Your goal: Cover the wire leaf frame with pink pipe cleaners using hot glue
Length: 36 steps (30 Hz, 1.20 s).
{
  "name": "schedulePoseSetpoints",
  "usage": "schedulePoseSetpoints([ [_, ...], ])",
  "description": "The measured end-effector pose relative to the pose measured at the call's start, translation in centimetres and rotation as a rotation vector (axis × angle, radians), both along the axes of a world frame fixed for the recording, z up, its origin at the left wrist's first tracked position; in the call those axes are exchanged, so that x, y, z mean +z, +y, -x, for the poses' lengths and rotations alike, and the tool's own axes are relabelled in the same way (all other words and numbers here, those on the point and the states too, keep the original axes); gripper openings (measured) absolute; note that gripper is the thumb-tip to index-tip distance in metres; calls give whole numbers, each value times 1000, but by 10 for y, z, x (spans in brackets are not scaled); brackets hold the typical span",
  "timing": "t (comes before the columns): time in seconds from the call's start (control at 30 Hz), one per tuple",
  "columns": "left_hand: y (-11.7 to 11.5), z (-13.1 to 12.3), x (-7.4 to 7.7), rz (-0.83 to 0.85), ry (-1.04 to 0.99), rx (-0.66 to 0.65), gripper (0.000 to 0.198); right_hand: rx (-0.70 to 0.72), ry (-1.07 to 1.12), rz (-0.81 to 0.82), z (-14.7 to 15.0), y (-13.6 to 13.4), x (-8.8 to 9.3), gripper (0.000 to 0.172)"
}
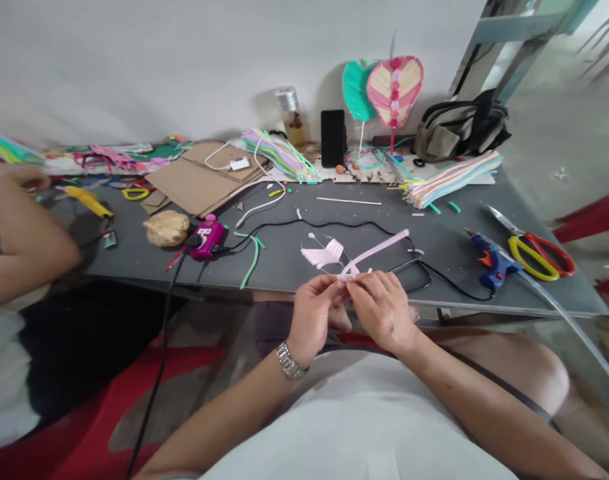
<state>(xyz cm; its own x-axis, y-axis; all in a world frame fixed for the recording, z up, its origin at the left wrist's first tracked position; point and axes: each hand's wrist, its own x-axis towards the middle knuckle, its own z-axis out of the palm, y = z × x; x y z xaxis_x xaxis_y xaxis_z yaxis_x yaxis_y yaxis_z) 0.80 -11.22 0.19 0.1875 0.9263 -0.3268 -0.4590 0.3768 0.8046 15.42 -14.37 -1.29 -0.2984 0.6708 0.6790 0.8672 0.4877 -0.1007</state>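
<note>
Both my hands meet at the table's front edge, fingers pinched on a small pink pipe-cleaner piece built on a thin wire frame. My left hand, with a metal watch on the wrist, grips its near end between thumb and fingers. Close beside it, my right hand pinches the same end. A loose length of pink pipe cleaner sticks out from the fingertips toward the upper right. Exactly where the fingers press is partly hidden. A black cable runs behind the piece.
On the right lie a blue glue gun and scissors. Pipe-cleaner bundles, a phone, a jar and two leaf-shaped fans line the wall. A purple power adapter sits left; a co-worker's arm is farther left.
</note>
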Motion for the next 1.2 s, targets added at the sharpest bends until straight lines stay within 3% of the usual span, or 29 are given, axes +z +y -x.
schedulePoseSetpoints([
  [0.13, -3, 9, 1, 133, -56, -8, 31, 62, -45, 26, 0, 3, -8, 21],
  [0.3, -5, 19, 0, 228, -90, -112, 20, 102, -32, 50, -3, 5, -15, 21],
  [0.5, -10, 24, -11, 373, -127, -87, 24, 102, -37, 136, -7, 0, -30, 24],
  [0.77, -11, 22, -21, 529, -76, -108, 8, 100, 6, 152, -15, -7, -44, 21],
  [1.03, -17, 14, -26, 511, -99, -120, 15, 44, 50, 124, -21, -11, -48, 20],
  [1.2, -18, 8, -23, 390, -49, -117, 23, 5, 86, 71, -21, -13, -41, 23],
])
